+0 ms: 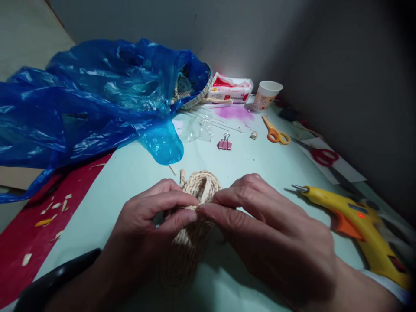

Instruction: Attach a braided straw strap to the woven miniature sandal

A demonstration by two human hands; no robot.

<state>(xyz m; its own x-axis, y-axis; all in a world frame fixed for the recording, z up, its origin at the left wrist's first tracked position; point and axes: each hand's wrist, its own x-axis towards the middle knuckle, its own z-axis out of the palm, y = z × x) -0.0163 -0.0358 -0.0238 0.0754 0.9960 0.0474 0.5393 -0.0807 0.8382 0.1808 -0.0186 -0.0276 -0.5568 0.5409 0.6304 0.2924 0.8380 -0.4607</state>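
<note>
Both hands [138, 219] [276, 229] pinch braided straw [188, 242] in their fingers [175, 199], glue gun [365, 225] and blue bag [107, 86] nearby.

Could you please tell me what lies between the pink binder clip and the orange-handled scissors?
In the head view, a small beige lump lies between the pink binder clip and the orange-handled scissors.

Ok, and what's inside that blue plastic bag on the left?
At the right end of the blue plastic bag, woven material shows near a curved, striped rim; I can't tell whether the rim is inside or around the bag. The folds hide anything deeper in.
</note>
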